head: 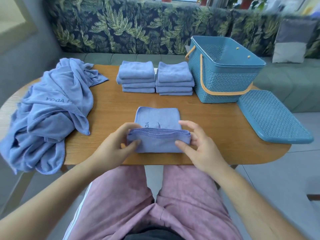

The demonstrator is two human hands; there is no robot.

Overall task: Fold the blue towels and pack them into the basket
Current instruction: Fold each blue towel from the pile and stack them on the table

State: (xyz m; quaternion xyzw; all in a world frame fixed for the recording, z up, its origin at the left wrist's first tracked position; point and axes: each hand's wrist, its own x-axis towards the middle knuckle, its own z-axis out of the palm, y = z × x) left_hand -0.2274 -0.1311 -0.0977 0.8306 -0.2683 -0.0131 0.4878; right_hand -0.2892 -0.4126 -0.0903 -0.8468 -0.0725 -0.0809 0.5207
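Observation:
A half-folded blue towel (158, 118) lies on the wooden table (216, 135) in front of me, its near flap raised and doubled over. My left hand (116, 144) pinches the flap's left end; my right hand (197, 146) pinches its right end. Two stacks of folded blue towels stand at the back: the left stack (137, 77) and the right stack (174, 78). A heap of unfolded blue towels (50, 111) covers the table's left end. The blue lattice basket (223, 78) with orange handles stands open at the back right, nothing visible inside.
The basket's blue lid (273, 116) lies flat on the table's right end, partly over the edge. A sofa with leaf-print cushions (121, 28) runs behind the table. My legs in pink trousers (155, 205) are under the near edge.

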